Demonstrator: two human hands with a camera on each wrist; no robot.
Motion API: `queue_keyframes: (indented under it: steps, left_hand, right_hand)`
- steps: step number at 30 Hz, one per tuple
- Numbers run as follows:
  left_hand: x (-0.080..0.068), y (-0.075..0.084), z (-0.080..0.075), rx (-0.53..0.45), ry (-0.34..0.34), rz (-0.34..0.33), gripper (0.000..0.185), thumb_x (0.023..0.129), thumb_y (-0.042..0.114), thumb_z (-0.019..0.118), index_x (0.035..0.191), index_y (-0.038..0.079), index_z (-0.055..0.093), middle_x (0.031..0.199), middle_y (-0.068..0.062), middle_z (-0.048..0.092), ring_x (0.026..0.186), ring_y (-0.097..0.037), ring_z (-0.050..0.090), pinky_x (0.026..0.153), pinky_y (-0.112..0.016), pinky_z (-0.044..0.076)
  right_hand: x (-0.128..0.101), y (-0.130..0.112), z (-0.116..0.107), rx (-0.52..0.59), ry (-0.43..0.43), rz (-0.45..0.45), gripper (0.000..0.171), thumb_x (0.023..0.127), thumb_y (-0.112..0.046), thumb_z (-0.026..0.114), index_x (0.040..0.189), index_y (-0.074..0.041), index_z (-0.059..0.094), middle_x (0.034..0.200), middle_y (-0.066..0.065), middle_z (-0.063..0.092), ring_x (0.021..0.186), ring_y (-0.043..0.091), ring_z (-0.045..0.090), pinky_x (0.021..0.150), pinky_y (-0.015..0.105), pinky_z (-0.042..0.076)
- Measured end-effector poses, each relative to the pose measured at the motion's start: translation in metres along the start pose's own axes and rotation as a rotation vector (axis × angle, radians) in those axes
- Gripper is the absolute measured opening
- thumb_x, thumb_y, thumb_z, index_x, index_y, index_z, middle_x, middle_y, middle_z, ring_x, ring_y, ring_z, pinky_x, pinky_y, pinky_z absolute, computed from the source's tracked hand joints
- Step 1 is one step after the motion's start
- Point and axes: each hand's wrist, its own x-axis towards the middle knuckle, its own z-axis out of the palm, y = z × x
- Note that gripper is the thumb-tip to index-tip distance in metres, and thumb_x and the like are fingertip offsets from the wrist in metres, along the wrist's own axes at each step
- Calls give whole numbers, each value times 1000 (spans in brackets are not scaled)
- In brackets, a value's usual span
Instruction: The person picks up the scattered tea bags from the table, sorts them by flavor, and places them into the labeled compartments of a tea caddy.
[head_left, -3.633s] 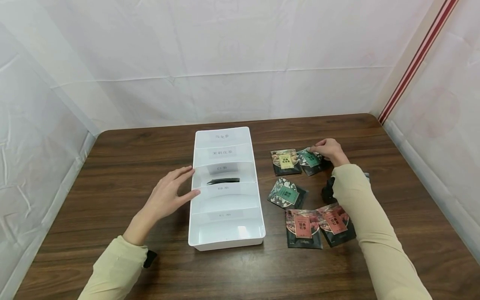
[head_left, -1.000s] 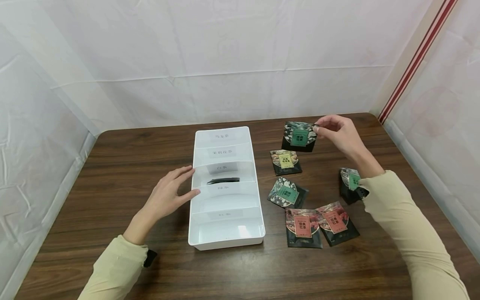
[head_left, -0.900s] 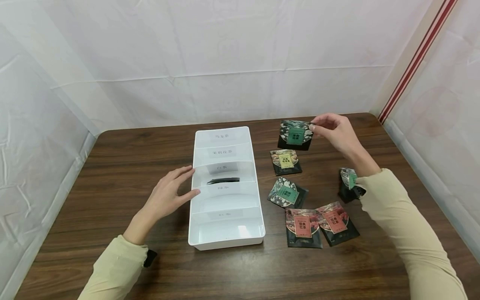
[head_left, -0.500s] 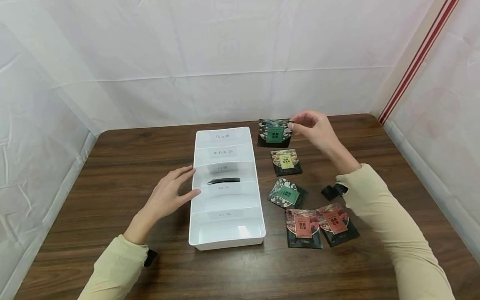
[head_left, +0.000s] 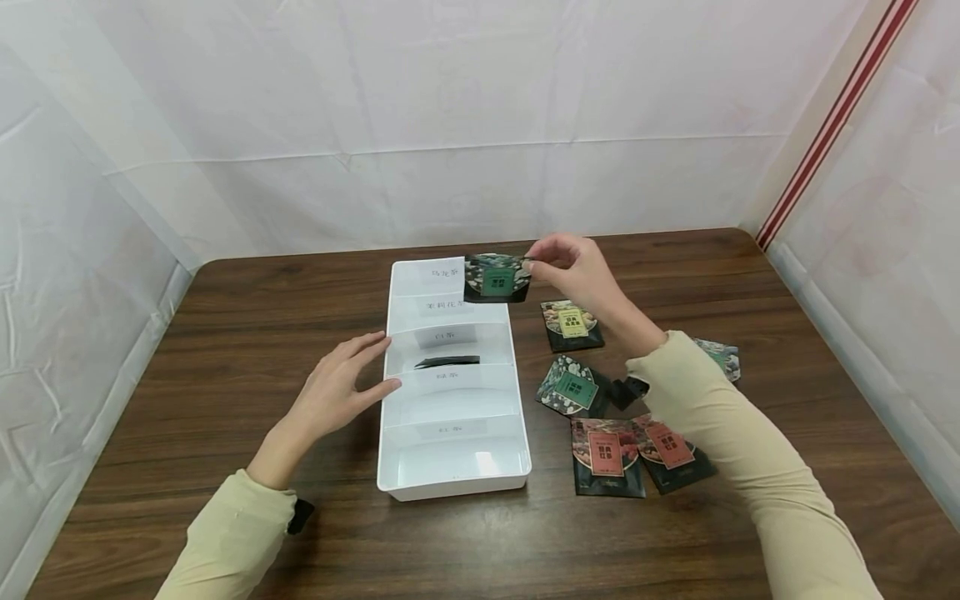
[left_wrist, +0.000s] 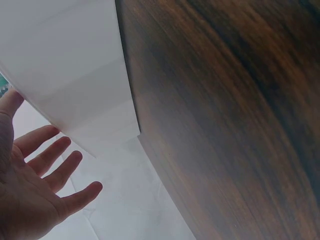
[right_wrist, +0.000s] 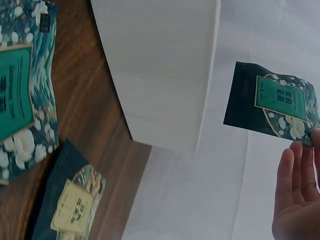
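Right hand (head_left: 573, 267) pinches green-label packet (head_left: 497, 279) by corner, held in air over far right edge of white tray (head_left: 452, 487). Left hand (head_left: 337, 392), fingers straight, rests on tray's left wall. Step: carrying packet over compartments; next calls for lowering into matching labelled slot.

Tea packet (head_left: 497, 279): small dark pouch, floral print, green label with printed characters; flat, unopened. Held in the air by one corner, label facing the viewer, over the far right edge of the white divided tray (head_left: 452, 479), above its two farthest compartments. Not touching the tray.
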Motion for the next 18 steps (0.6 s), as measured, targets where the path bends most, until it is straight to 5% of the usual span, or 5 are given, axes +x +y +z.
queue_keyframes:
  steps: [18]
  left_hand:
    - [1, 1, 2, -5, 8, 13, 60, 80, 32, 66, 126, -1, 46, 129, -16, 42, 116, -32, 38, 90, -51, 30]
  right_hand:
    - [6, 49, 56, -177, -116, -141, 5, 83, -8, 62, 87, -7, 64, 82, 0, 61, 75, 10, 56, 62, 27, 46]
